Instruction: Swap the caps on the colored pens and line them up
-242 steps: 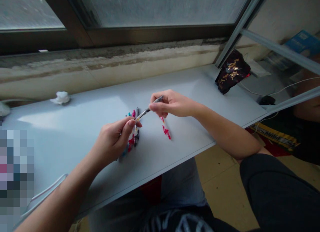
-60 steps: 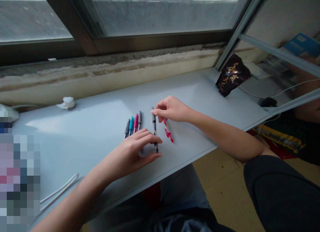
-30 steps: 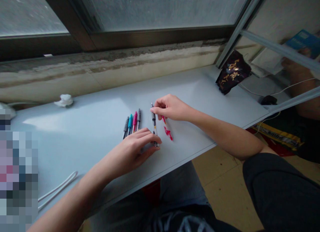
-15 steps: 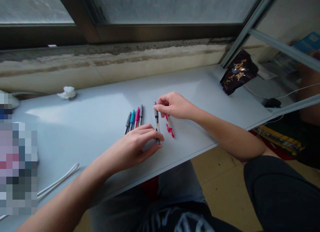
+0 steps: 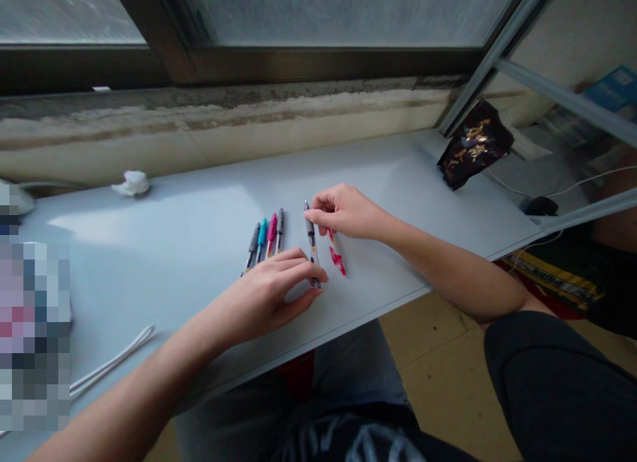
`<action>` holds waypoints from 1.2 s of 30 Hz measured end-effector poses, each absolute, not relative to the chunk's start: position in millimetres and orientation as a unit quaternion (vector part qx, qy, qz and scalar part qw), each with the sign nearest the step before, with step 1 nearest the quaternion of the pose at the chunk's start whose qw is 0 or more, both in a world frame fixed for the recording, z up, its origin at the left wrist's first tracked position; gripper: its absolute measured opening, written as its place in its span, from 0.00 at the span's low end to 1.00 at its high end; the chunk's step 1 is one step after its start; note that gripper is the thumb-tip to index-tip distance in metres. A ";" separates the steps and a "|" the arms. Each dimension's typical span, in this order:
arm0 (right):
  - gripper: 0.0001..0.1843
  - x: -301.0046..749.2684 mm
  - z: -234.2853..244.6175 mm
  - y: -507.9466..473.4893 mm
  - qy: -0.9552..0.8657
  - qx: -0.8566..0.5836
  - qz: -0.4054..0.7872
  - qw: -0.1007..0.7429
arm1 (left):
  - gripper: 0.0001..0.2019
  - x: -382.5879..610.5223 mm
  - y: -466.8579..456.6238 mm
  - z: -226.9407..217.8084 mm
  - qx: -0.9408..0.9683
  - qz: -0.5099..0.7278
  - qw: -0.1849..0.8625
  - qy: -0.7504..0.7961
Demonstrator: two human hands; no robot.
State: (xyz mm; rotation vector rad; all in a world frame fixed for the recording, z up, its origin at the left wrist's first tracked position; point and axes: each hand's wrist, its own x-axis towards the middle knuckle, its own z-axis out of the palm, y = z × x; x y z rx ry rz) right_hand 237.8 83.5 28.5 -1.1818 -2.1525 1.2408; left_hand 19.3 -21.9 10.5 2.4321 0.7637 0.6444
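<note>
My right hand pinches the upper barrel of a grey-and-black retractable pen between thumb and fingertips. My left hand lies low on the white board, its index finger and thumb around the pen's lower end. Just left of that pen, a row of marker pens runs side by side: grey, teal, pink and dark grey. Their lower ends are hidden behind my left fingers. A red-and-white pen lies under my right wrist side, next to the held pen.
A crumpled white tissue sits at the back of the board, and a dark foil bag with gold print stands at its right end. A white cable lies near the front edge. A blurred patch covers the left side.
The pen, earlier lifted and slanted above the row in both hands, now stands lengthwise beside the row near the board. Over the last second it has barely moved.
</note>
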 end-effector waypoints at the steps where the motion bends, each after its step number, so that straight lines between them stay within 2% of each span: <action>1: 0.14 237.7 28.5 83.5 -0.766 -0.422 0.444 0.196 | 0.07 19.2 -21.7 9.7 0.894 0.237 0.254 0.282; 13: 0.15 236.7 32.5 80.2 -0.767 -0.415 0.449 0.192 | 0.07 20.4 -21.5 8.0 0.898 0.240 0.252 0.270; 18: 0.15 238.1 28.3 86.6 -0.776 -0.431 0.423 0.183 | 0.14 18.4 -19.7 9.2 0.909 0.251 0.179 0.279; 21: 0.17 238.7 25.6 92.0 -0.798 -0.458 0.348 0.179 | 0.06 9.3 -14.3 11.1 0.889 0.274 0.098 0.354; 23: 0.18 239.1 24.1 94.3 -0.815 -0.469 0.301 0.162 | 0.12 1.0 -9.1 10.9 0.866 0.256 0.066 0.424; 28: 0.13 241.5 21.5 94.2 -0.827 -0.487 0.253 0.123 | 0.17 -7.2 0.2 5.6 0.798 0.111 0.112 0.581; 31: 0.11 243.5 22.3 91.7 -0.831 -0.486 0.232 0.139 | 0.18 1.6 -0.5 5.4 0.765 0.083 0.114 0.628; 36: 0.11 242.4 23.6 85.8 -0.866 -0.388 0.272 0.161 | 0.18 14.4 -4.6 10.7 0.733 0.046 0.105 0.670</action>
